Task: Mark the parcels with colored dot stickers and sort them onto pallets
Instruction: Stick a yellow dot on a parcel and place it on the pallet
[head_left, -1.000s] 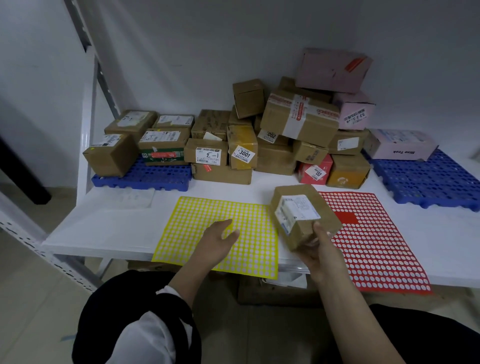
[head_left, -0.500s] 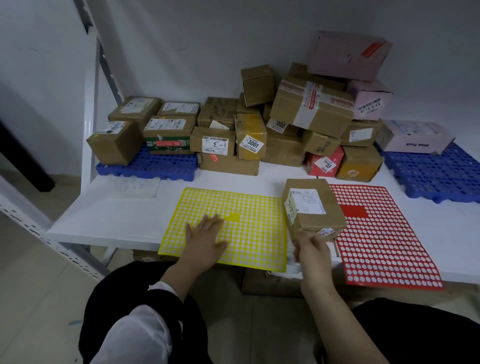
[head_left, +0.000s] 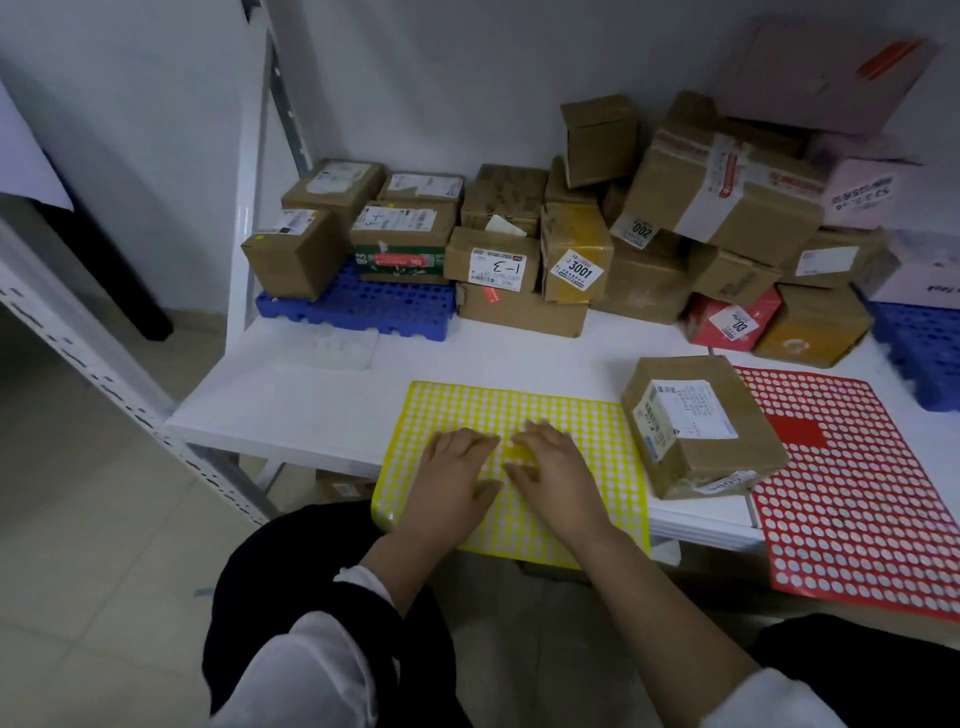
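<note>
A yellow dot-sticker sheet (head_left: 519, 410) lies at the front edge of the white table (head_left: 291, 395). My left hand (head_left: 454, 478) rests flat on the sheet. My right hand (head_left: 553, 470) lies beside it, fingertips down at a bare yellow patch in the middle of the sheet; whether they pinch a dot is not visible. A brown parcel with a white label (head_left: 701, 421) stands free on the table between the yellow sheet and a red dot-sticker sheet (head_left: 852, 493). A blue pallet (head_left: 363, 306) at the back left carries several brown parcels.
A heap of brown, red and pink parcels (head_left: 675, 228) fills the back of the table. A second blue pallet (head_left: 919, 343) with a pink box sits at the far right. A white shelf upright (head_left: 254, 171) stands on the left.
My right hand set the labelled parcel down on the table, let go of it and moved left onto the yellow sheet beside my left hand. The view shifted closer to the table.
</note>
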